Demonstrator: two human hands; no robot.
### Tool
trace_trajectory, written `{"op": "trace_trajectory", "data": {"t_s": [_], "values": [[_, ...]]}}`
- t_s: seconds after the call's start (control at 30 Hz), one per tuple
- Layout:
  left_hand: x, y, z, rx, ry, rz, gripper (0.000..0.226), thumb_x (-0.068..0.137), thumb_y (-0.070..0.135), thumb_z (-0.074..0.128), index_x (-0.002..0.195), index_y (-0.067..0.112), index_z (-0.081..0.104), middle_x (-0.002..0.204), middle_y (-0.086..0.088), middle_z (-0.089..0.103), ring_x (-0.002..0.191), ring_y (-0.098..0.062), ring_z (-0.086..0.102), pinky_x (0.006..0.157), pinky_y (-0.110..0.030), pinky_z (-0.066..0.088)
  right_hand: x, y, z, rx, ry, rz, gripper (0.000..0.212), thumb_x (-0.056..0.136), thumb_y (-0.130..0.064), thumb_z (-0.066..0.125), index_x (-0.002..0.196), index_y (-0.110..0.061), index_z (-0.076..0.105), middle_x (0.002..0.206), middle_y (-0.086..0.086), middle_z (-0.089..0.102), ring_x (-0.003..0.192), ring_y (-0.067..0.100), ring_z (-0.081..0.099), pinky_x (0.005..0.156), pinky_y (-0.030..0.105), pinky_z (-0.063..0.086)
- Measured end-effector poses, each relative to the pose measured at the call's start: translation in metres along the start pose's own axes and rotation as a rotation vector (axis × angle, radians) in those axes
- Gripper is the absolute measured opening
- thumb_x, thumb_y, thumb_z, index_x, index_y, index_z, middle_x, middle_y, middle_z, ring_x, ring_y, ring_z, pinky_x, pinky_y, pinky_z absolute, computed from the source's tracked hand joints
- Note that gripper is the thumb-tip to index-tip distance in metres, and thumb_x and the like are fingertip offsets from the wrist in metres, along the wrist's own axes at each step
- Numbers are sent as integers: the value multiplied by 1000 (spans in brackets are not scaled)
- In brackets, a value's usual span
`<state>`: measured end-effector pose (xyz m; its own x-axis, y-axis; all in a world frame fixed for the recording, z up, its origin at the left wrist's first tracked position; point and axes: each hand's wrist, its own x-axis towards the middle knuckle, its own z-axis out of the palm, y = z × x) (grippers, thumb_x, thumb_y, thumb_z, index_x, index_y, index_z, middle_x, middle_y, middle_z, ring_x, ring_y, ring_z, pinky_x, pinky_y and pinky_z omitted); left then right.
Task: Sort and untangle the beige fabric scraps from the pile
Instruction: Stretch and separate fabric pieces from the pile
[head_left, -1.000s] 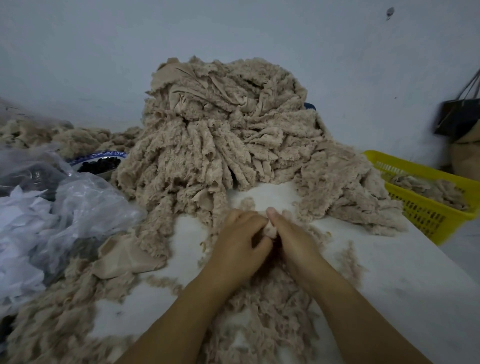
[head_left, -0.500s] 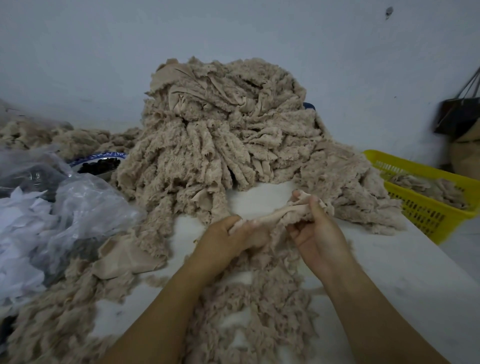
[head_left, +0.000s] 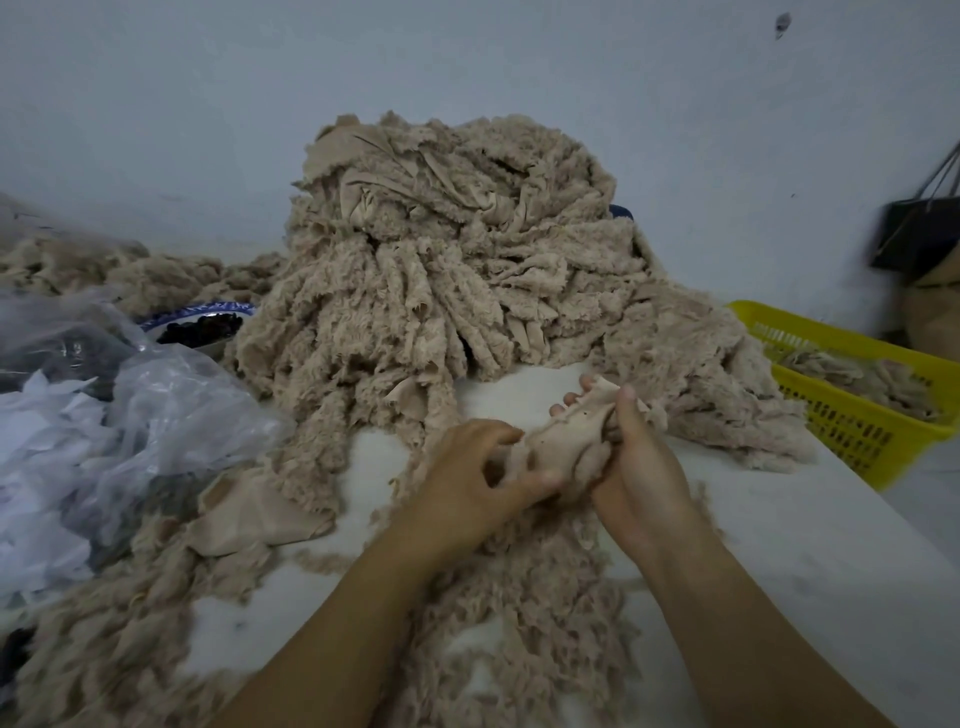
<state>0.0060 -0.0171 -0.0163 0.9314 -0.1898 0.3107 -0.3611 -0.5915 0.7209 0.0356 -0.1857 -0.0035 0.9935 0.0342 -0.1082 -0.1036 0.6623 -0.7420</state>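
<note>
Scraps of beige fluffy fabric rise in a tall tangled pile (head_left: 441, 270) at the back of the white tabletop (head_left: 810, 545), against a pale wall. Just in front of the pile, both hands hold one crumpled beige fabric scrap (head_left: 561, 441) above the tabletop. The left hand (head_left: 467, 478) has its fingers curled and pinches the near end of the scrap between thumb and fingertips. The right hand (head_left: 641, 467) grips the far end, thumb pressed on top and fingers wrapped underneath, their tips showing past the cloth's edge. The scrap's smooth backing faces up; its fluffy side bulges out between the two hands.

Beneath the forearms a looser heap of beige fluffy strips (head_left: 545, 623) spreads toward the near edge. A flat piece of smooth beige cloth (head_left: 254, 514) lies to the left of the hands, touching the pile's trailing strips. Farther left sits a crumpled clear plastic bag (head_left: 171, 405) with white and dark pieces inside, and behind it a blue-and-white rimmed bowl (head_left: 197, 312) of dark contents. A yellow perforated plastic basket (head_left: 852, 415) stands at the right, holding a few beige scraps. A dark bag (head_left: 914, 234) hangs on the wall above it.
</note>
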Motion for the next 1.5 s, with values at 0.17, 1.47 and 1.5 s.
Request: {"op": "trace_trajectory", "data": {"t_s": [0.17,1.47,1.5], "values": [[-1,-10,-4,-135,149,-192,15,93,17,54,79,18,58,68,1,53,64,-7,47,58,-22,35,0,0,-5,-10,40,-21,40,102,-43,44,117,-12,65,99,9,77,86,19,75,63,31,60],[7,7,-12,-968,163,-401,24,90,27,69,112,15,72,108,-8,75,100,-23,71,82,-32,58,-8,21,1,-394,-101,41,21,98,-20,51,87,-18,68,87,5,72,73,13,70,65,30,56],[7,5,-13,-974,168,-408,30,88,29,71,115,16,71,110,-7,75,103,-23,71,88,-34,57,-8,19,2,-316,-139,87,24,98,-28,51,98,-15,71,96,6,74,81,15,72,69,31,57]]}}
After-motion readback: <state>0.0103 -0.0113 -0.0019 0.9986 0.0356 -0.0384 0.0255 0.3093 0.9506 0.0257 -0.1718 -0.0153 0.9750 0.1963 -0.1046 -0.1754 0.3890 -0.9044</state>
